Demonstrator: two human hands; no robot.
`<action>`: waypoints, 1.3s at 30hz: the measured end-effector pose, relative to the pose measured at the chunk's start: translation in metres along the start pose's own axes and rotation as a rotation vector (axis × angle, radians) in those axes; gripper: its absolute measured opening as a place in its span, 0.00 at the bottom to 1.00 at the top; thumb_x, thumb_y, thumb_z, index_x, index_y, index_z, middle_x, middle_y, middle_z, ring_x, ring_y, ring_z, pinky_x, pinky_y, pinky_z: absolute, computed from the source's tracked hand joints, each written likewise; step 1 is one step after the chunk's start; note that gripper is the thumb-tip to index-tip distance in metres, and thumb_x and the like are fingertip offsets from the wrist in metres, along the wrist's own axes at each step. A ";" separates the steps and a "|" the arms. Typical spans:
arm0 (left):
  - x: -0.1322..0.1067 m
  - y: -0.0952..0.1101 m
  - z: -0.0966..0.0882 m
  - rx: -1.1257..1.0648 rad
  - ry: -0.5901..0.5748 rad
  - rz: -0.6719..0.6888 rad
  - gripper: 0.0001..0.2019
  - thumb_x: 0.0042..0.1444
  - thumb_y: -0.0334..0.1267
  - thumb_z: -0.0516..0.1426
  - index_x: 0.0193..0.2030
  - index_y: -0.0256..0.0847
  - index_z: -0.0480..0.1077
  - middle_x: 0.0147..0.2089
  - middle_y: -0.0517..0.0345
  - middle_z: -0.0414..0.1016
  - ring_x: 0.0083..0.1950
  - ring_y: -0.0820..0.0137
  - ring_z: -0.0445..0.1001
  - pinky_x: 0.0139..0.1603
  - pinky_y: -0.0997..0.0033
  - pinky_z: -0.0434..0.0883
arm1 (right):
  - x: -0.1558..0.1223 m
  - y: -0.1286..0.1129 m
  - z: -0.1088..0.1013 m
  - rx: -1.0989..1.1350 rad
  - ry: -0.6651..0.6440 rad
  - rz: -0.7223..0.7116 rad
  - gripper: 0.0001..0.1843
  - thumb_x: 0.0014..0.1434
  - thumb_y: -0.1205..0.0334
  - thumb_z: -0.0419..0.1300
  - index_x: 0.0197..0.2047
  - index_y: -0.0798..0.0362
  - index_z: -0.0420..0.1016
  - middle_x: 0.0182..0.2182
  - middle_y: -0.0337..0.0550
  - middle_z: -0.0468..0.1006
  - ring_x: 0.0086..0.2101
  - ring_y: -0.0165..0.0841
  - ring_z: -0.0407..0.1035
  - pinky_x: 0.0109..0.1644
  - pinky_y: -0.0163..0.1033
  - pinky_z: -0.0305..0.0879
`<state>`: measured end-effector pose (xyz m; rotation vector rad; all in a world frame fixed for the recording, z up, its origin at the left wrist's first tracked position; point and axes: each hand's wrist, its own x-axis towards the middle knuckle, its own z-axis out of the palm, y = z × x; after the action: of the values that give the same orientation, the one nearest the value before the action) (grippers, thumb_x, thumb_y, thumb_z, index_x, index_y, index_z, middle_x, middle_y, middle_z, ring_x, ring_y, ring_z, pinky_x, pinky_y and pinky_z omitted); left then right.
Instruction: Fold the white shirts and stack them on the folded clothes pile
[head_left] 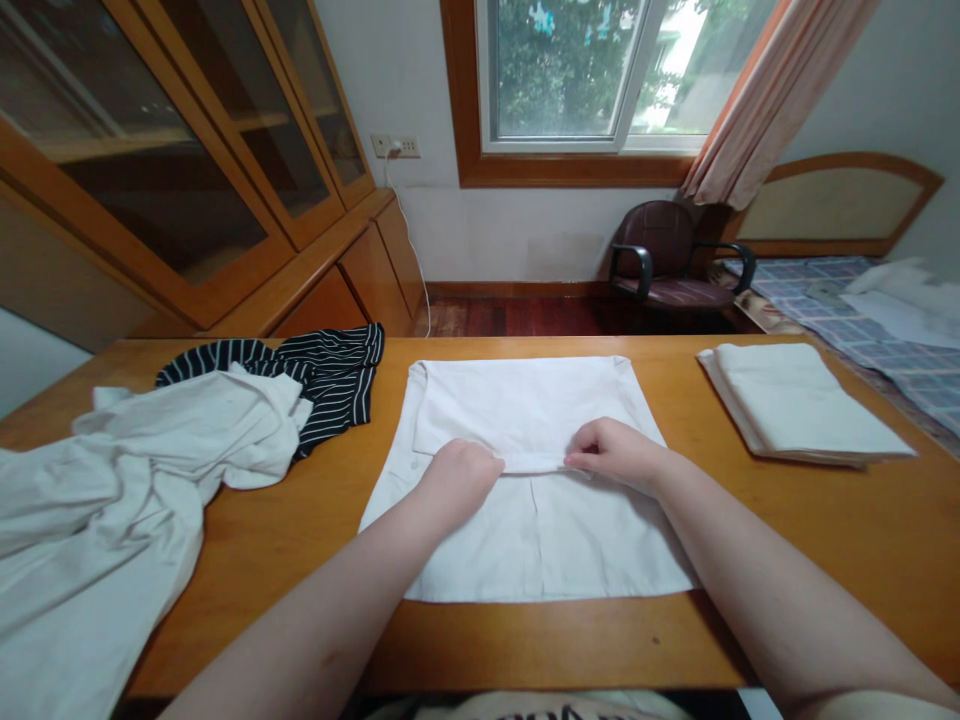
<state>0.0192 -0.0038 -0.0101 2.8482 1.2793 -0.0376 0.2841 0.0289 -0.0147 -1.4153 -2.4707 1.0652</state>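
Centrally, on the near half of a wooden table (555,640), a white garment (480,550) is lying flat, its far portion doubled over into a broad flap. Two bare hands are meeting the flap's near edge, well apart: the left hand (461,482) is pinching it, knuckles up, its other fingers curling out of sight, so I cannot tell how they sit; the right hand (616,455) is pinching it between thumb and forefinger. To the left, a crumpled white cloth (135,500) is sprawling partly over a black striped garment (341,375); to the right, a folded white stack (806,400) is resting. Beyond the table, a glass-doored cabinet (244,170) is standing left, while a dark armchair (664,240) is sitting near a bed (795,280), and a pink curtain (772,100) is hanging beside a window (570,70).
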 end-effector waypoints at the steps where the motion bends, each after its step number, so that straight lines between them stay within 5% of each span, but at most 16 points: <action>1: -0.001 0.000 -0.003 -0.031 -0.009 -0.004 0.11 0.59 0.37 0.52 0.31 0.37 0.74 0.32 0.51 0.76 0.36 0.64 0.73 0.37 0.66 0.65 | 0.001 0.001 0.000 0.032 -0.011 0.006 0.20 0.55 0.49 0.55 0.23 0.55 0.75 0.19 0.39 0.72 0.22 0.28 0.61 0.28 0.34 0.54; 8: -0.002 -0.034 -0.002 -0.317 0.033 -0.125 0.18 0.62 0.42 0.47 0.29 0.40 0.74 0.33 0.54 0.75 0.36 0.68 0.71 0.38 0.70 0.64 | 0.004 0.010 0.002 0.120 0.008 0.037 0.16 0.52 0.51 0.58 0.27 0.55 0.77 0.22 0.39 0.75 0.25 0.29 0.64 0.30 0.33 0.58; 13: -0.004 -0.064 0.001 -0.411 0.165 -0.255 0.15 0.60 0.43 0.49 0.33 0.40 0.74 0.36 0.54 0.75 0.40 0.67 0.70 0.41 0.70 0.64 | 0.001 0.015 0.000 0.205 0.066 0.037 0.16 0.52 0.50 0.59 0.31 0.55 0.77 0.25 0.40 0.77 0.26 0.30 0.66 0.30 0.33 0.59; 24: -0.006 -0.057 0.005 -0.532 -0.011 -0.060 0.08 0.54 0.37 0.54 0.36 0.43 0.75 0.37 0.58 0.76 0.41 0.68 0.71 0.42 0.71 0.64 | 0.003 0.018 -0.001 0.092 0.109 0.057 0.18 0.54 0.48 0.55 0.28 0.54 0.77 0.22 0.39 0.74 0.24 0.30 0.63 0.29 0.34 0.56; 27: -0.007 -0.060 0.006 -0.540 -0.004 -0.029 0.07 0.52 0.34 0.55 0.36 0.43 0.74 0.38 0.58 0.76 0.42 0.68 0.71 0.43 0.72 0.65 | 0.002 0.024 -0.005 0.051 0.258 0.091 0.23 0.57 0.45 0.51 0.27 0.54 0.77 0.20 0.39 0.72 0.24 0.30 0.62 0.29 0.35 0.54; 32: -0.006 -0.061 0.006 -0.541 -0.005 0.002 0.06 0.52 0.33 0.55 0.34 0.43 0.74 0.37 0.58 0.75 0.42 0.69 0.71 0.44 0.73 0.65 | 0.001 0.046 -0.015 0.122 0.709 0.314 0.30 0.59 0.40 0.45 0.25 0.54 0.74 0.17 0.39 0.68 0.22 0.31 0.62 0.29 0.36 0.53; 34: -0.007 -0.060 0.004 -0.554 -0.020 -0.007 0.07 0.53 0.35 0.55 0.34 0.43 0.75 0.38 0.58 0.75 0.41 0.69 0.71 0.44 0.73 0.65 | 0.000 0.055 -0.019 0.185 0.766 0.376 0.31 0.59 0.39 0.44 0.24 0.54 0.74 0.17 0.39 0.68 0.22 0.31 0.62 0.29 0.36 0.54; 36: -0.008 -0.062 0.001 -0.546 -0.001 -0.083 0.09 0.55 0.39 0.54 0.37 0.43 0.75 0.40 0.57 0.75 0.42 0.69 0.72 0.44 0.72 0.66 | 0.001 0.062 -0.020 0.197 0.726 0.425 0.30 0.59 0.39 0.44 0.25 0.54 0.74 0.17 0.40 0.68 0.22 0.31 0.62 0.28 0.36 0.54; 39: -0.012 -0.073 -0.003 -0.369 0.121 -0.406 0.13 0.57 0.42 0.51 0.43 0.41 0.73 0.45 0.51 0.74 0.45 0.63 0.72 0.44 0.68 0.66 | 0.003 0.066 -0.021 0.145 0.611 0.474 0.29 0.58 0.40 0.46 0.26 0.54 0.74 0.18 0.41 0.71 0.22 0.32 0.64 0.29 0.36 0.55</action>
<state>-0.0433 0.0361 -0.0076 2.2815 1.6650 0.3324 0.3384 0.0638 -0.0410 -1.9626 -1.6485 0.6946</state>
